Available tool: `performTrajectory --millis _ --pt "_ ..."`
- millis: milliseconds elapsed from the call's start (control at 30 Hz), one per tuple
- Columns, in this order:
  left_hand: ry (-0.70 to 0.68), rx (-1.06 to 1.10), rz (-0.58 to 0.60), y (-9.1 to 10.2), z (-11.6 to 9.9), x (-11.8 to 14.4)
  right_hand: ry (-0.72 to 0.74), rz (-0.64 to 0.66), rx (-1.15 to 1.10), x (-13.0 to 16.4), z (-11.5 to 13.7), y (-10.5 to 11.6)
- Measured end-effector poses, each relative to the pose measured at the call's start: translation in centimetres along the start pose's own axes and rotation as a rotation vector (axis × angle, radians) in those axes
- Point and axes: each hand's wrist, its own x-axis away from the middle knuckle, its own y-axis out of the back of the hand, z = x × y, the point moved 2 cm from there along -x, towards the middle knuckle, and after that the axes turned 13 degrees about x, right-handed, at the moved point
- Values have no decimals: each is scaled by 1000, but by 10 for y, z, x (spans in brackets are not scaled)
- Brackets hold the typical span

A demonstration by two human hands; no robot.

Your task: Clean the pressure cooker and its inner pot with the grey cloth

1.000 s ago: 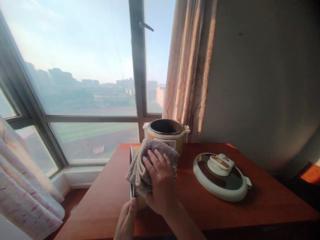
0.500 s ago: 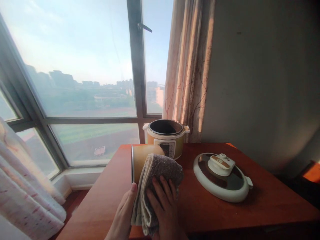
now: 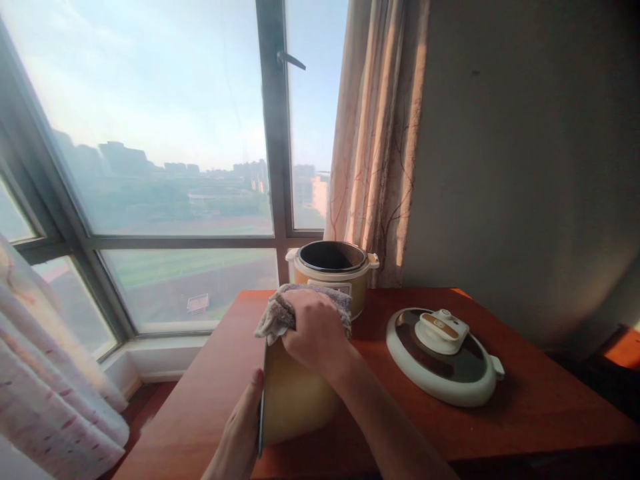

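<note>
A yellow-gold inner pot (image 3: 295,393) is tipped on its side above the near part of the table, its rim facing left. My left hand (image 3: 237,420) grips that rim, thumb on the outside and the other fingers hidden. Bunched under my right hand (image 3: 315,327) is a grey-brown cloth (image 3: 275,320), pressed against the far upper side of the pot, with the fingers curled around it. Just behind stands the cooker body (image 3: 333,263), a pale yellow electric cooker with a dark open well, its front panel mostly covered by the cloth.
The cooker's lid (image 3: 445,357), white-rimmed with a brown handle, lies on the red-brown table (image 3: 505,427) at the right. Behind are a large window (image 3: 175,167) and a curtain (image 3: 375,133); another curtain (image 3: 50,387) hangs at the left.
My right hand has moved the cloth up and away, from the near side of the pot to its far upper side. The cloth is now bunched. My left hand stays at the rim.
</note>
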Motion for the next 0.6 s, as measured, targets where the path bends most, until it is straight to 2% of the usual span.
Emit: performTrajectory --millis 67,167,267,367,433,500,600 --pt "-69 -64 -8 8 3 -4 -9 65 41 -15 -3 -4" --pt "-233 -219 13 30 15 -13 -35 109 86 -29 -10 -13" --pt "-345 -397 128 54 32 -20 -68 97 90 -31 -15 -19" --pt "-461 -533 238 69 45 -24 -109 64 101 -27 -13 -19" --pt "-508 -569 250 72 50 -25 -130 43 119 -21 -10 -18" --pt "-514 -551 208 70 52 -23 -117 24 130 -14 -7 -17" --pt "-453 -468 128 59 54 -13 -47 4 122 -3 -7 -18"
